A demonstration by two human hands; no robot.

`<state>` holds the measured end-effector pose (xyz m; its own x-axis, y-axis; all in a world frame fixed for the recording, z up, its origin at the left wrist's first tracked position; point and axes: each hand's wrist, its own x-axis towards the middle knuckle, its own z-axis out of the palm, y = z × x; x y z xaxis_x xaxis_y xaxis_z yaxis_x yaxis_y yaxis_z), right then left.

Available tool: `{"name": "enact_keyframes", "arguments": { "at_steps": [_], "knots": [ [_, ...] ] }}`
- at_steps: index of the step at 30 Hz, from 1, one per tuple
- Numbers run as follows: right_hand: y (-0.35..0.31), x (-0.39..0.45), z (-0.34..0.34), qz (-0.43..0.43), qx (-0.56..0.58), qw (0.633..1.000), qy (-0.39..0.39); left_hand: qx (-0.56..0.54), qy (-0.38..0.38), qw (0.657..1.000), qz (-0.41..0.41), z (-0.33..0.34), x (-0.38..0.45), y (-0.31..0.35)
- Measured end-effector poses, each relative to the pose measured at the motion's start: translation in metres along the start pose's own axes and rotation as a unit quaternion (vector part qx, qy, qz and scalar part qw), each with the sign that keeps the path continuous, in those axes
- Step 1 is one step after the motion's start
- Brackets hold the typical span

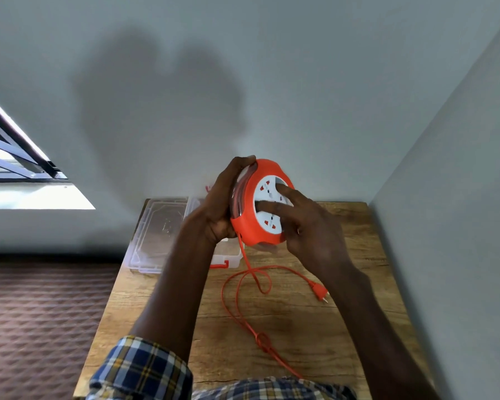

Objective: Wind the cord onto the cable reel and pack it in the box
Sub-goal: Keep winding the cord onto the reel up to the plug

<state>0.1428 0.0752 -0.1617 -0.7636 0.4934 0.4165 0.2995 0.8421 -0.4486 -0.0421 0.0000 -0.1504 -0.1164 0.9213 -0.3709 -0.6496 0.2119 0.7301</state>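
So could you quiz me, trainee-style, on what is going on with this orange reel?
1. True or false: the orange plug lies on the wooden table.
2. Which hand grips the rim of the cable reel? A) left hand B) right hand
3. Fill in: the loose orange cord is mostly ____ on the table, not yet wound.

Key: 1 true. 2 A; the right hand's fingers lie on the white socket face. 3 lying. The clear plastic box sits open behind the left hand.
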Motion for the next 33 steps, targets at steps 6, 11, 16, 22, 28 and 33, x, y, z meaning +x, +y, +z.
{"name": "enact_keyframes", "arguments": {
  "at_steps": [6, 11, 16, 22, 28, 33],
  "knots": [
    [-0.018, 0.005, 0.008, 0.221, 0.12, 0.965, 0.081, 0.041, -0.005, 0.999, 0.019, 0.007, -0.001, 0.005],
    [-0.025, 0.005, 0.005, 0.244, 0.038, 0.961, 0.127, 0.022, -0.027, 0.999, 0.013, 0.008, -0.001, 0.001],
    [-0.007, 0.001, -0.01, 0.117, 0.053, 0.989, 0.073, 0.011, -0.032, 0.999, 0.006, 0.003, 0.001, 0.002],
    [0.003, -0.005, -0.012, 0.007, 0.032, 0.998, -0.055, -0.002, -0.05, 0.999, -0.011, -0.003, -0.003, 0.002],
    [-0.008, -0.001, -0.003, 0.065, 0.011, 0.998, -0.008, 0.009, -0.028, 1.0, -0.003, -0.002, 0.0, 0.0],
    [-0.026, 0.001, 0.007, 0.232, 0.151, 0.958, 0.074, 0.024, -0.013, 0.999, 0.023, -0.001, 0.001, 0.002]
  ]
}}
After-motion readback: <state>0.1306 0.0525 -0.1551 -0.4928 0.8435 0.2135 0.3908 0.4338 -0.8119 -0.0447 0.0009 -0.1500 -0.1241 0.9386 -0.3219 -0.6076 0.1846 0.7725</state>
